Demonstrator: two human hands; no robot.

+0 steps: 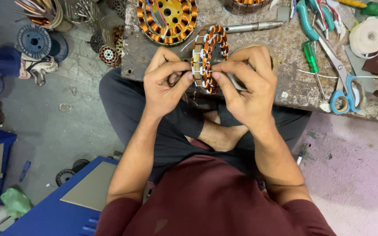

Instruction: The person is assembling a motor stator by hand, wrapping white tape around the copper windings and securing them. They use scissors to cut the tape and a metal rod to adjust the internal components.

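A round motor stator [208,57] with copper wire coils and white insulation stands on edge at the front of a worn workbench [281,48]. My left hand [165,81] grips its left side, thumb pressed against the coils. My right hand [246,83] holds the right side, its thumb and forefinger pinching at the coil rim. I sit cross-legged on the floor in dark trousers and a maroon shirt, forearms raised toward the bench.
A larger wound stator [167,19] lies flat on the bench behind. A metal shaft [252,27], green-handled screwdriver [310,57], blue-handled scissors [344,85] and a tape roll [369,37] lie to the right. A wire spool [33,41] and small rotors sit on the floor at left.
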